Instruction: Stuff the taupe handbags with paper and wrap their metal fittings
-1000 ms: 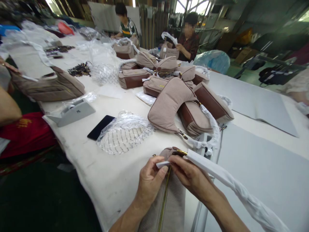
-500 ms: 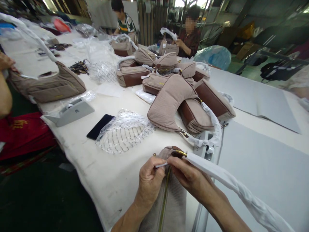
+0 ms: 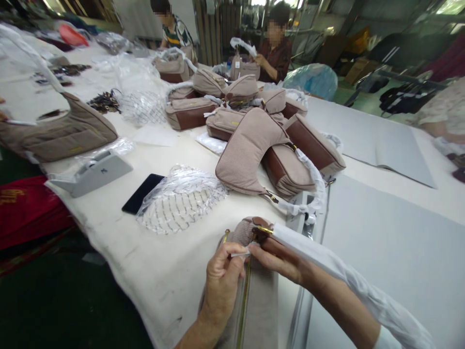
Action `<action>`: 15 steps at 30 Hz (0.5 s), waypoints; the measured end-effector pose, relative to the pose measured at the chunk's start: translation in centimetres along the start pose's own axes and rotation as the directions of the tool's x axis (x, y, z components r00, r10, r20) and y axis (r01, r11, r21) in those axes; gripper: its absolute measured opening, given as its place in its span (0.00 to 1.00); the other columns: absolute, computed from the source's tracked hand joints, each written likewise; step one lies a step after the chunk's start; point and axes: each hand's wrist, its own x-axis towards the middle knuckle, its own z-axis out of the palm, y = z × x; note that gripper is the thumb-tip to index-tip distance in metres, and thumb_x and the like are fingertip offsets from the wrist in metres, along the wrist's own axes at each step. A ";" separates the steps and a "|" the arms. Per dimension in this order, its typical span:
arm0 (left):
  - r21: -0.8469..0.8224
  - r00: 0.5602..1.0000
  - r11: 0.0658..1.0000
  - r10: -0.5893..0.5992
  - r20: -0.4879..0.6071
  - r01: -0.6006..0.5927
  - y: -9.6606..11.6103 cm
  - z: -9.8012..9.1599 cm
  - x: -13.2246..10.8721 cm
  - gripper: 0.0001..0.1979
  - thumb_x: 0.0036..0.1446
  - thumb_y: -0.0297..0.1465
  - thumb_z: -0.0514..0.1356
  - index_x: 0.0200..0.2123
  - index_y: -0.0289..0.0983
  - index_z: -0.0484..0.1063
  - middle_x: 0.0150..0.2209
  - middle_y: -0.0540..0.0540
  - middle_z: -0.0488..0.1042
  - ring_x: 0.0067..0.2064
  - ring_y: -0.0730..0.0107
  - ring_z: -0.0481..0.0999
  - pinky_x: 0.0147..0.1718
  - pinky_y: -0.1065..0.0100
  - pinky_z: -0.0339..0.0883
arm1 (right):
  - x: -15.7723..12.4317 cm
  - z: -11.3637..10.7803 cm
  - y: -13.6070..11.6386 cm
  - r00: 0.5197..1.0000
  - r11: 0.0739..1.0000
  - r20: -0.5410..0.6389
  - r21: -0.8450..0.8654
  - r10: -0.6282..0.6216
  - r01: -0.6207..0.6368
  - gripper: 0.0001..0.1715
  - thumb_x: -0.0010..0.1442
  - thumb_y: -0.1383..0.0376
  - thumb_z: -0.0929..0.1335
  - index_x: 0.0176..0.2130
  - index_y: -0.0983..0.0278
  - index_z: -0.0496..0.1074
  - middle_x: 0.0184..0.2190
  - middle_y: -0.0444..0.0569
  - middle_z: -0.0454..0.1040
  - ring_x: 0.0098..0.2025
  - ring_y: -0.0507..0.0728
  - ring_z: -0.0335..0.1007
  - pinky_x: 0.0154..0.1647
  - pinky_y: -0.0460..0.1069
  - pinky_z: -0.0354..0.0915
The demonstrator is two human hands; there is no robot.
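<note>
A taupe shoulder bag stands in front of me with its gold zipper running lengthwise. Its strap, wrapped in white, joins the far end by a gold clasp and arches over my right forearm. My left hand pinches a small white strip between thumb and fingers above the zipper's far end. The fingertips of my right hand close on the strip's other end, just below the clasp. What the strip is fixed to is hidden by my fingers.
Several similar bags are heaped ahead. Left of them lie crumpled clear plastic, a black phone and a grey tape dispenser. Large grey sheets cover the right side. Two people work across the table.
My right hand has shifted lower under the clasp, and more of the white strip shows between my hands. The view has swung slightly to the right.
</note>
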 end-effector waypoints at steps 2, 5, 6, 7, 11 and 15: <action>-0.057 0.999 0.998 -0.033 -0.013 0.033 -0.5 0.0 -0.3 0.04 0.56 0.32 0.57 0.33 0.39 0.70 0.23 0.55 0.68 0.23 0.78 0.64 0.30 0.73 0.61 | 0.1 0.2 0.1 0.998 1.000 0.056 0.005 -0.025 0.025 0.19 0.63 0.53 0.61 0.31 0.59 0.73 0.31 0.46 0.73 0.36 0.55 0.70 0.41 0.50 0.72; -0.082 0.999 0.996 -0.042 -0.028 0.040 -0.4 -0.1 -0.7 0.05 0.56 0.33 0.58 0.32 0.38 0.71 0.21 0.55 0.66 0.25 0.76 0.65 0.32 0.72 0.61 | -0.2 0.3 0.7 0.990 0.997 0.122 0.011 -0.072 0.071 0.18 0.64 0.54 0.60 0.32 0.58 0.74 0.30 0.45 0.73 0.36 0.56 0.70 0.43 0.53 0.71; -0.087 0.999 0.995 -0.047 -0.015 0.045 -0.2 -0.1 -0.7 0.05 0.55 0.34 0.59 0.32 0.38 0.71 0.21 0.54 0.68 0.26 0.75 0.67 0.33 0.72 0.62 | -0.4 0.4 1.0 0.990 0.996 0.114 0.003 -0.087 0.087 0.17 0.64 0.56 0.60 0.34 0.57 0.75 0.29 0.45 0.73 0.36 0.56 0.70 0.45 0.54 0.71; -0.112 0.999 0.992 -0.054 0.003 0.054 0.2 -0.2 -0.7 0.07 0.55 0.34 0.58 0.33 0.37 0.71 0.23 0.52 0.70 0.28 0.73 0.69 0.33 0.71 0.62 | -0.7 0.5 1.3 0.990 0.995 0.094 -0.016 -0.101 0.103 0.16 0.65 0.58 0.60 0.37 0.57 0.75 0.28 0.45 0.72 0.36 0.56 0.70 0.45 0.55 0.70; -0.325 0.965 0.908 -0.245 0.095 0.263 2.2 -0.3 0.4 0.16 0.57 0.43 0.54 0.39 0.36 0.68 0.28 0.46 0.75 0.28 0.67 0.75 0.29 0.68 0.67 | -1.7 0.5 2.6 0.969 0.967 0.141 -0.128 -0.204 0.222 0.14 0.64 0.66 0.61 0.42 0.58 0.75 0.23 0.43 0.70 0.28 0.54 0.68 0.36 0.50 0.70; -0.189 0.804 0.797 -0.503 0.318 0.574 3.2 -0.5 1.8 0.19 0.51 0.45 0.61 0.30 0.33 0.67 0.22 0.47 0.73 0.19 0.73 0.72 0.18 0.75 0.64 | -2.1 1.1 2.5 0.981 0.982 0.097 -0.064 -0.169 0.175 0.15 0.65 0.62 0.61 0.41 0.59 0.76 0.21 0.43 0.68 0.25 0.52 0.65 0.31 0.48 0.69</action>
